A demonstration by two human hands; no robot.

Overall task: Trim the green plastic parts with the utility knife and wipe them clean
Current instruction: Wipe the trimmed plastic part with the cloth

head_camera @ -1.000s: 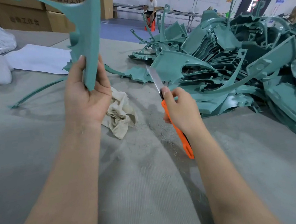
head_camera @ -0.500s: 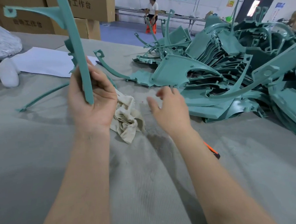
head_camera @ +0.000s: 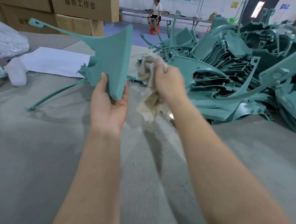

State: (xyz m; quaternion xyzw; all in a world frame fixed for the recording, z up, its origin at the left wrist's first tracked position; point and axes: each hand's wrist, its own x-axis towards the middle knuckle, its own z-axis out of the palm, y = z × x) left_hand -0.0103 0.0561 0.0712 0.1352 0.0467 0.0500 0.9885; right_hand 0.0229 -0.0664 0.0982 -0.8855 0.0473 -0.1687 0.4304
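Orange utility knife released, the right grip [head_camera: 169, 80] now clutches a crumpled beige cloth [head_camera: 149, 97]. The left grip [head_camera: 108, 106] holds the flared green plastic part [head_camera: 113, 61] aloft; wiping apparently follows trimming.

2 hands: 1 left hand [head_camera: 108, 106] gripping 1 green plastic part [head_camera: 112, 62], 1 right hand [head_camera: 169, 79] clutching 1 rag [head_camera: 149, 97]; 1 heap of green parts [head_camera: 228, 67] at 2 o'clock, too tangled to count; 1 curved green strip [head_camera: 55, 93] at 10 o'clock; 1 white paper sheet [head_camera: 52, 60] and at least 4 cardboard boxes [head_camera: 85, 6] at 11 o'clock; 1 seated person [head_camera: 155, 11] at 12 o'clock.
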